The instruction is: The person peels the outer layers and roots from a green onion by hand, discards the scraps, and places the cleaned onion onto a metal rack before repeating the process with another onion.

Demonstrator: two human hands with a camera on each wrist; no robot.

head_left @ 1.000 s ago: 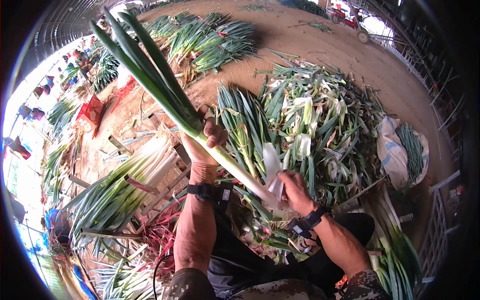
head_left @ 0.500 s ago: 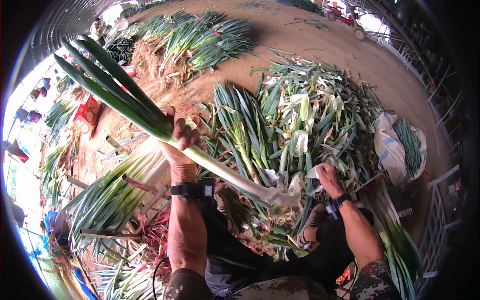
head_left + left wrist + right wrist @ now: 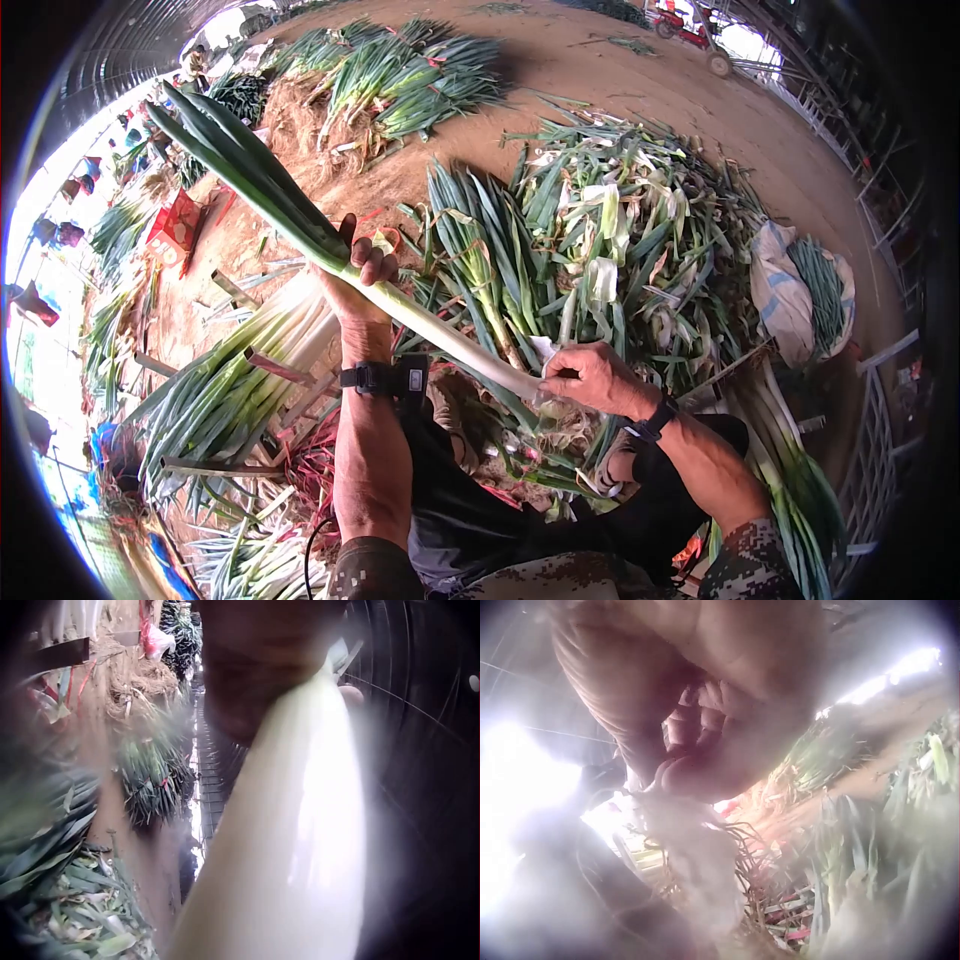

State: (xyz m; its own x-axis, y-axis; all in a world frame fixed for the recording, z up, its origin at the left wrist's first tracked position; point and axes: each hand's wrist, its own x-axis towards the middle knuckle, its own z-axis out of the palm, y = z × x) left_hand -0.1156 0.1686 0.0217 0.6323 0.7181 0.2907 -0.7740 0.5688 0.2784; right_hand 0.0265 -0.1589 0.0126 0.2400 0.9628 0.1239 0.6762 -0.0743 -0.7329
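Note:
A long leek (image 3: 455,337) slants across the front of the person, dark green leaves at upper left and white root end at lower right. The left hand (image 3: 358,272) grips it where the leaves meet the white stalk. In the left wrist view, the pale stalk (image 3: 289,825) runs large and glossy out from under that hand. Down at the root end, the right hand (image 3: 598,382) has its thumb and forefinger pinched together. Seen from the right wrist, those fingertips (image 3: 694,776) meet at the top of the blurred white end, with thin roots (image 3: 746,859) beside it.
A heap of stripped leaves (image 3: 640,230) lies ahead, with untrimmed leeks (image 3: 485,260) at its left. Cleaned leeks (image 3: 235,385) rest in a metal rack at left, near red ties (image 3: 315,465). A white sack (image 3: 785,300) stands right; bundled leeks (image 3: 420,85) lie farther back.
The right hand pulled a white skin strip away to the right, then came back to the root end without that strip showing. The left hand moved slightly left, still gripping the leek.

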